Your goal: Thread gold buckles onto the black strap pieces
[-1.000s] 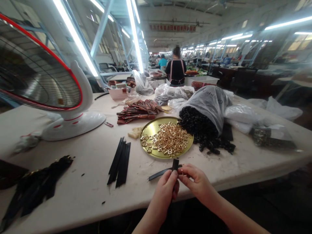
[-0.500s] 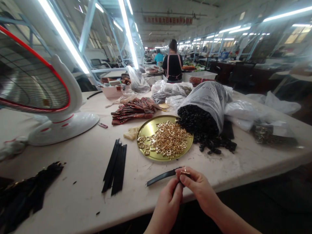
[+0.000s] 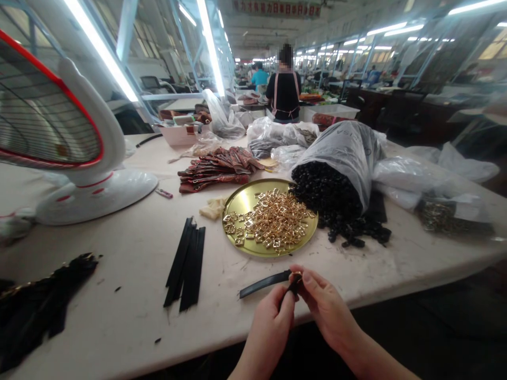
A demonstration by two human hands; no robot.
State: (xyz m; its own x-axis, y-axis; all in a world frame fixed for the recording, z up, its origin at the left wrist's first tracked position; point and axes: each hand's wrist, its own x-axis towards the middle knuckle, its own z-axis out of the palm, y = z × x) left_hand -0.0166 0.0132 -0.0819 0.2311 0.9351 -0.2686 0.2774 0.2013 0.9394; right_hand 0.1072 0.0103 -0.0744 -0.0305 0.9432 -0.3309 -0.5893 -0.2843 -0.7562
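Observation:
My left hand (image 3: 271, 319) is closed on a black strap (image 3: 263, 283), whose free end sticks out to the left above the table. Close against it, my right hand (image 3: 328, 303) pinches a small gold buckle (image 3: 298, 274) at the strap's other end. Fingers cover most of the buckle, so how the strap runs through it is hard to see. Just beyond the hands, a round gold tray (image 3: 247, 248) carries a heap of gold buckles (image 3: 279, 219). Several black straps (image 3: 186, 266) lie flat to the left of the hands.
A plastic bag (image 3: 344, 145) spills small black pieces (image 3: 328, 192) beside the tray. Reddish-brown folded pieces (image 3: 219, 169) lie behind it. A white fan (image 3: 99, 192) stands at left, near a dark strap bundle (image 3: 43, 311). Farther back, a person (image 3: 284, 87) faces away.
The right fingers have closed in over the buckle, which showed more plainly before. Dark strap material now shows between both hands. The view has tipped slightly downward.

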